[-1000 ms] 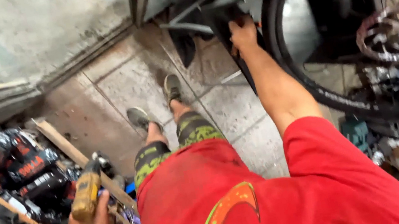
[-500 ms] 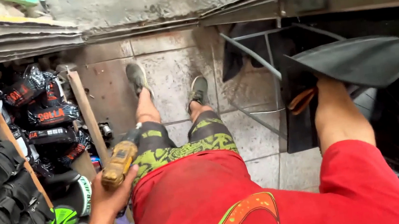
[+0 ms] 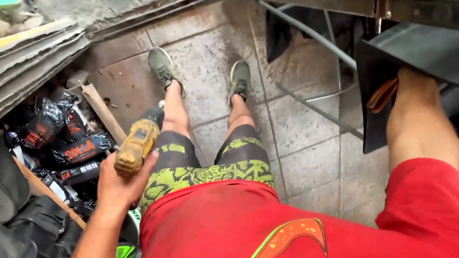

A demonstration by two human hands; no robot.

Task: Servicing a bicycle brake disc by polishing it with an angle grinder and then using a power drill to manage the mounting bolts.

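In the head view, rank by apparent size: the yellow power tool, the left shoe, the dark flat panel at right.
1. dark flat panel, clearly largest.
2. yellow power tool and left shoe look similar; the tool is nearer the camera, so unranked.

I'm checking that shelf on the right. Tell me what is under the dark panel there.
Under the dark panel the right hand reaches in, its fingers covered by the panel's edge. An orange strap shows beside the wrist. What the hand holds or touches is hidden. The left hand holds a yellow tool.

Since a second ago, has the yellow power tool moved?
Yes: the yellow power tool, in the left hand, has risen from hip level to beside the thigh.
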